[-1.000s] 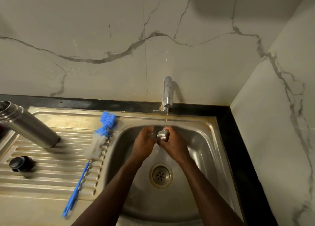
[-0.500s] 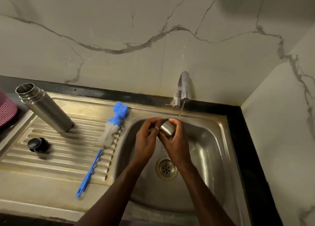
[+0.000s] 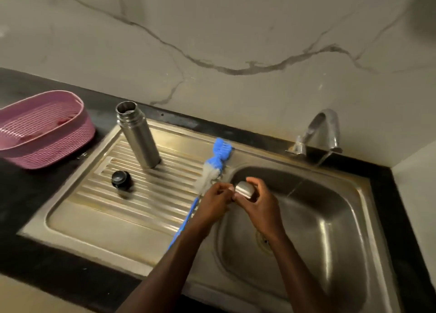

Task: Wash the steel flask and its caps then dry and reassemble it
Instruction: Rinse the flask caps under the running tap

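Note:
The steel flask (image 3: 139,137) stands upright and uncapped on the ribbed drainboard (image 3: 99,209). A black inner cap (image 3: 120,178) lies on the drainboard in front of it. I hold the small steel outer cap (image 3: 245,189) over the left rim of the sink basin (image 3: 330,230). My right hand (image 3: 262,205) grips the cap from the right, fingers curled over it. My left hand (image 3: 215,200) pinches its left edge with the fingertips.
A blue and white bottle brush (image 3: 213,168) lies along the drainboard's right side, partly under my left hand. The tap (image 3: 318,131) runs a thin stream into the basin. A pink plastic basket (image 3: 44,128) sits on the black counter at the left.
Both hands have carried the steel cap left, out from under the tap's stream to the basin's left rim. The view has swung left, bringing the pink basket into sight.

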